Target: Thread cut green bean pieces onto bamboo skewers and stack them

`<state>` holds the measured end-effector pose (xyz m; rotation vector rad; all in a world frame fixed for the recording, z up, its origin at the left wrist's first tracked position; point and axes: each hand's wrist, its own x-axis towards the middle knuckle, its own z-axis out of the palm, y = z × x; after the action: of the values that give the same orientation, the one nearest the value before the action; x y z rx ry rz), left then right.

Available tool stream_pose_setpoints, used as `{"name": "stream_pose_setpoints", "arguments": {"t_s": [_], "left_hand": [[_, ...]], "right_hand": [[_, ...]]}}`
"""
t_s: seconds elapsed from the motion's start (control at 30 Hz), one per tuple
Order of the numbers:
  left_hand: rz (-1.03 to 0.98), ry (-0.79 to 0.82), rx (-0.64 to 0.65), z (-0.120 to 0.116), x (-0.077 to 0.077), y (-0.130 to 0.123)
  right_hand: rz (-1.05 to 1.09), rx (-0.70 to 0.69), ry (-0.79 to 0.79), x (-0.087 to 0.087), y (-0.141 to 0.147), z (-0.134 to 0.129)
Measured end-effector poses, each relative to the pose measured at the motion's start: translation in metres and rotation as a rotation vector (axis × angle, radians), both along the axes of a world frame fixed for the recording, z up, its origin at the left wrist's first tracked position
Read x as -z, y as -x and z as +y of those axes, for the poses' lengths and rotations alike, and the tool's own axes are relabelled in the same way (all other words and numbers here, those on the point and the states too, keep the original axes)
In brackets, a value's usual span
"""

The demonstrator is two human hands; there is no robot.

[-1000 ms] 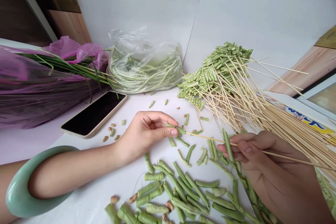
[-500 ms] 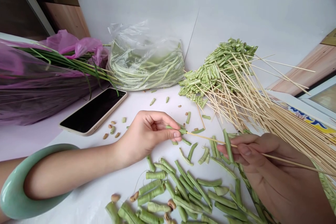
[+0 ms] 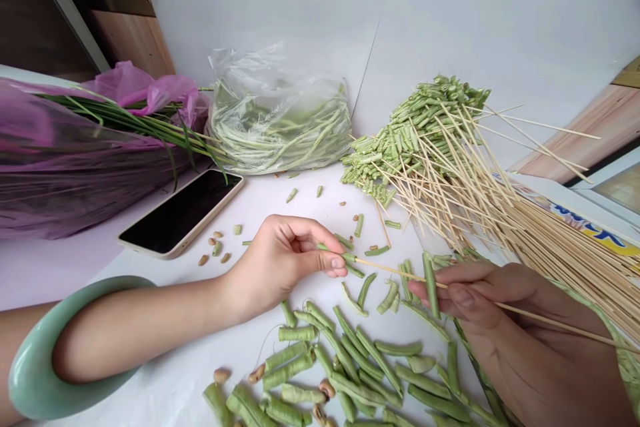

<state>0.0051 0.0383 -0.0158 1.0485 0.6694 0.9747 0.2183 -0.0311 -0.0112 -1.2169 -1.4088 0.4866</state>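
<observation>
Wooden skewer (image 3: 383,268) lies pinched in the right hand (image 3: 520,320), green bean (image 3: 349,257) in the left hand (image 3: 285,260).

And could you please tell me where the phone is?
In the head view, the phone lies left of centre, between the purple bag and the left hand.

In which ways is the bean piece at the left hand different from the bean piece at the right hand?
The left bean piece lies roughly along the thin stick; the right bean piece stands crosswise to it. The left bean piece is partly covered by the left hand, while the right bean piece shows most of its length. Both are green and narrow.
</observation>
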Motion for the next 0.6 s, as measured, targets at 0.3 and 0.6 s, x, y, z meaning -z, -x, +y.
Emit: {"name": "stream_pose_setpoints", "arguments": {"t_s": [0.3,0.6], "left_hand": [[-0.039,0.029,0.008,0.000,0.002,0.000],[-0.037,0.077,0.050,0.001,0.004,0.001]], "right_hand": [[-0.043,0.037,-0.040,0.009,-0.002,-0.002],[-0.065,-0.006,-0.069,0.013,-0.005,-0.006]]}}
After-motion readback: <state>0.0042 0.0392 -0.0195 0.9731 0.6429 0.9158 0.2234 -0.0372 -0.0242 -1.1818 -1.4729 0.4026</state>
